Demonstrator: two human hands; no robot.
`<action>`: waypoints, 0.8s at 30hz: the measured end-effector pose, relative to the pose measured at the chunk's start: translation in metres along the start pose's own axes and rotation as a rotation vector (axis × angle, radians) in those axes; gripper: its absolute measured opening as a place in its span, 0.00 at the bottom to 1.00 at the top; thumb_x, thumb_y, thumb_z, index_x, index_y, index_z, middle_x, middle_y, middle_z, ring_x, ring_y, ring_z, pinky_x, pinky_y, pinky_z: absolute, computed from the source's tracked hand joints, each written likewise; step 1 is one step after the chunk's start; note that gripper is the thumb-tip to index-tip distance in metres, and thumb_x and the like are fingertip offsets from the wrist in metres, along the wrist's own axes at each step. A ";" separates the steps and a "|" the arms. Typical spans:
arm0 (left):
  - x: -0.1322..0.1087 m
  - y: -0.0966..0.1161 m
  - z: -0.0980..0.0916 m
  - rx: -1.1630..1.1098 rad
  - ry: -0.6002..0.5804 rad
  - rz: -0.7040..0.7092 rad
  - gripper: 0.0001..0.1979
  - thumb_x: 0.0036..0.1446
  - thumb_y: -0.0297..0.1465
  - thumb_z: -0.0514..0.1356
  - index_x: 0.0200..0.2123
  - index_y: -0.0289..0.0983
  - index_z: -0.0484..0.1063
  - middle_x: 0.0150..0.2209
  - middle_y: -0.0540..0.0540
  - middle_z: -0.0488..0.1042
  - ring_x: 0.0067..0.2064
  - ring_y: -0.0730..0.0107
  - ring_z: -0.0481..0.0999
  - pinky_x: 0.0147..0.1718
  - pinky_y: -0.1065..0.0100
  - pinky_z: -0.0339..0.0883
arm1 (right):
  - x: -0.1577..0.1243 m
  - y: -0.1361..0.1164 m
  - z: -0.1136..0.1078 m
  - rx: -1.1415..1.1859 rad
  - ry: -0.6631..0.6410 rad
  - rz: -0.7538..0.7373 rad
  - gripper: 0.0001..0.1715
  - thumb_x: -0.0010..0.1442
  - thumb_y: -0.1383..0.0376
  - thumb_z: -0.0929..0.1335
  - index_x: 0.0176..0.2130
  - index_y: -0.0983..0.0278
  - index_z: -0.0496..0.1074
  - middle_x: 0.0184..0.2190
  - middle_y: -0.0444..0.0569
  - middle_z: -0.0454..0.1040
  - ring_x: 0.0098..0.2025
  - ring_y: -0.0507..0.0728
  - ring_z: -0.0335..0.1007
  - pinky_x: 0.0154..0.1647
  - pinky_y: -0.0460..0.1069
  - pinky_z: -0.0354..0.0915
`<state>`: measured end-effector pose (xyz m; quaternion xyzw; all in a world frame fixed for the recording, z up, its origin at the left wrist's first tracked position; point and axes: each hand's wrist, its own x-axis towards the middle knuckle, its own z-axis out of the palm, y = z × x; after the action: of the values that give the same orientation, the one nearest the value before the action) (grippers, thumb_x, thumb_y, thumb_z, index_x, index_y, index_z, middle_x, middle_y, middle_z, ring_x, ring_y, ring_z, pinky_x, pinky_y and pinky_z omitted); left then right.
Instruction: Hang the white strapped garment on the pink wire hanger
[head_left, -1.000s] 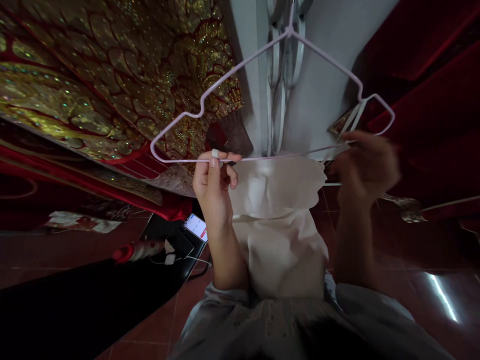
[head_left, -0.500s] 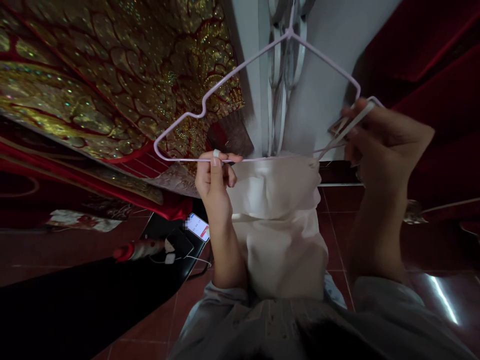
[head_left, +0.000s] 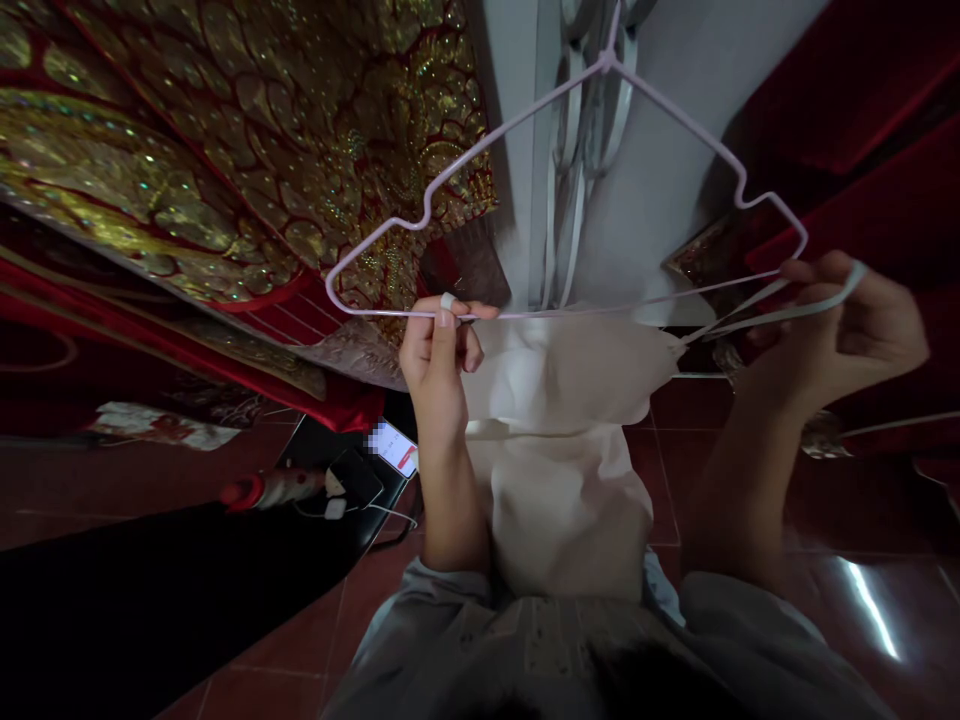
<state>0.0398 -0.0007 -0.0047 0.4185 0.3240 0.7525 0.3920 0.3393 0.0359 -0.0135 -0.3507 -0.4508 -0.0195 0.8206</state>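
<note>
A pale wire hanger (head_left: 525, 120) hangs in front of me with its hook at the top. My left hand (head_left: 439, 350) pinches its bottom bar near the left end. A cream garment (head_left: 559, 430) hangs below the bar. My right hand (head_left: 847, 330) is closed on the garment's thin strap (head_left: 757, 310), which is stretched out to the right past the hanger's right shoulder.
A red and gold sequined dress (head_left: 225, 150) fills the upper left. Red fabric (head_left: 862, 120) hangs at the right. White straps (head_left: 570, 180) hang on a grey wall behind. A phone (head_left: 394, 448) and a cable lie on a dark surface over the red tiled floor (head_left: 322, 640).
My right hand has moved from below the bar up and then out to the right, drawing the strap taut. The hanger has shifted slightly right. My left hand keeps its pinch.
</note>
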 end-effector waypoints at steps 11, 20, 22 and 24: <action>0.009 -0.003 -0.042 -0.049 0.157 0.064 0.09 0.69 0.39 0.71 0.49 0.44 0.84 0.48 0.45 0.90 0.20 0.79 0.58 0.16 0.68 0.43 | -0.024 -0.049 0.018 -0.146 -0.689 0.291 0.14 0.58 0.53 0.82 0.43 0.54 0.87 0.39 0.46 0.82 0.25 0.47 0.60 0.23 0.48 0.58; 0.051 0.033 -0.065 0.318 0.016 0.371 0.24 0.54 0.34 0.85 0.53 0.40 0.87 0.55 0.46 0.86 0.52 0.59 0.82 0.46 0.61 0.76 | -0.028 -0.046 0.017 -0.106 -0.698 0.360 0.16 0.58 0.54 0.81 0.44 0.56 0.85 0.41 0.45 0.80 0.23 0.45 0.54 0.21 0.47 0.53; 0.060 0.043 -0.050 0.373 -0.116 0.286 0.28 0.48 0.32 0.87 0.52 0.37 0.87 0.54 0.44 0.86 0.54 0.60 0.82 0.53 0.62 0.76 | -0.029 -0.045 0.017 -0.094 -0.700 0.360 0.16 0.58 0.54 0.81 0.44 0.57 0.85 0.41 0.45 0.79 0.23 0.44 0.54 0.21 0.47 0.53; 0.067 0.050 -0.037 0.432 -0.206 0.247 0.21 0.49 0.26 0.86 0.46 0.36 0.87 0.44 0.48 0.86 0.46 0.67 0.81 0.49 0.67 0.75 | -0.032 -0.044 0.016 -0.079 -0.700 0.343 0.17 0.58 0.54 0.82 0.45 0.57 0.85 0.42 0.45 0.79 0.23 0.44 0.54 0.21 0.47 0.53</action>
<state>-0.0314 0.0272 0.0452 0.6034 0.3818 0.6614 0.2296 0.2937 0.0030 -0.0075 -0.4374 -0.6374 0.2214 0.5945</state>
